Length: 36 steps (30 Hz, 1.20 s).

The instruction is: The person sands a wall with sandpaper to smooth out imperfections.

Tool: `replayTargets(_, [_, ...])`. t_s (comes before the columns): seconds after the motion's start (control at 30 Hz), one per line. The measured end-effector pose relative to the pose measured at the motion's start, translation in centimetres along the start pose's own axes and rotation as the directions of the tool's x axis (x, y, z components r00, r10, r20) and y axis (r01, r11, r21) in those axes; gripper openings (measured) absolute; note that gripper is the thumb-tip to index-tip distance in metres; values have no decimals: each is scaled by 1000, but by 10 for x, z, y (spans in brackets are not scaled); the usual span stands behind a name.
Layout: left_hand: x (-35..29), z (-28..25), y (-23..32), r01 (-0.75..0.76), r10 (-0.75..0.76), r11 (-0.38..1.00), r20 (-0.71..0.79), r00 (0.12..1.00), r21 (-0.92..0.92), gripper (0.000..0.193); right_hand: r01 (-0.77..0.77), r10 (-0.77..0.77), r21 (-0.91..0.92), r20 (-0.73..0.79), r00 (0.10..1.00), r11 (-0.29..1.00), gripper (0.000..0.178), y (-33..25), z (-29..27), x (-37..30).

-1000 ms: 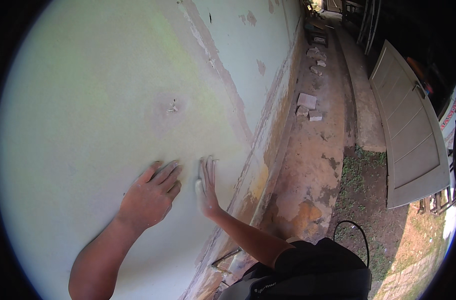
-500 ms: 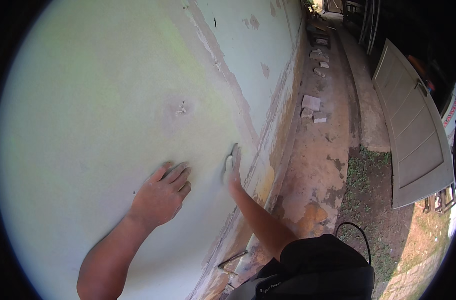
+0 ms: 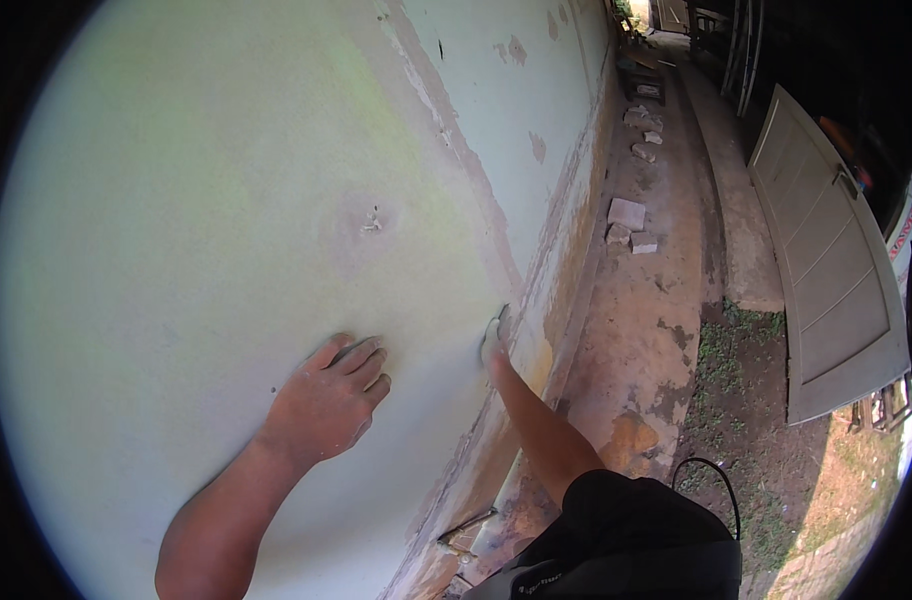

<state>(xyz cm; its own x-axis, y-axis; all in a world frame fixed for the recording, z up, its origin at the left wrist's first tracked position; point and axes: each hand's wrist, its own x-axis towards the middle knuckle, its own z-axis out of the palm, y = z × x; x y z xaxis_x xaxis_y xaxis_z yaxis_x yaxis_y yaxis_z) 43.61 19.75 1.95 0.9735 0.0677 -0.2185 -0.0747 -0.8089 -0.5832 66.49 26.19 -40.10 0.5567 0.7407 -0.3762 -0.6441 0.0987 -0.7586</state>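
Observation:
A pale green-white wall with smooth, dusty patches fills the left and middle of the head view. My left hand leans against it, fingers loosely bent and slightly apart, with nothing visible in it. Further right, close to the wall's rough lower border, my right hand is pressed to the surface. It shows edge-on, its whitened fingers stretched out and thumb up; whatever may be under the palm is hidden. A small chipped hole sits in the wall above my left hand.
Beside the wall runs a worn concrete walkway with broken blocks and rubble on it. A detached-looking pale door leans at the right, above a strip of soil and weeds. A black cable loop arches by my sleeve.
My right hand has slid right along the wall, toward its lower border. My left hand stays at its place on the wall, while the whole view has shifted slightly.

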Motion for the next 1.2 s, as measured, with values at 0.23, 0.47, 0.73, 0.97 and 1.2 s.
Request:
replayTargets(0.23, [-13,6,-4,21,-21,1000,56,998,-4,30,788,-661,-414,436,611,455,68,17,104,-177])
replayTargets(0.47, [-16,1,-4,23,-20,999,82,996,-43,29,740,-667,-388,331,668,549,68,34,71,-95])
replayTargets(0.73, [-12,8,-5,20,-4,992,131,991,-127,30,570,-571,-364,116,813,737,67,-1,74,-75])
replayTargets(0.97, [-16,5,0,30,-12,990,135,991,-138,29,802,-694,-390,410,592,454,66,36,90,-153])
replayTargets(1.2, [-4,2,4,14,1,991,119,993,-130,29,342,-342,-74,8,940,937,68,9,20,-20])
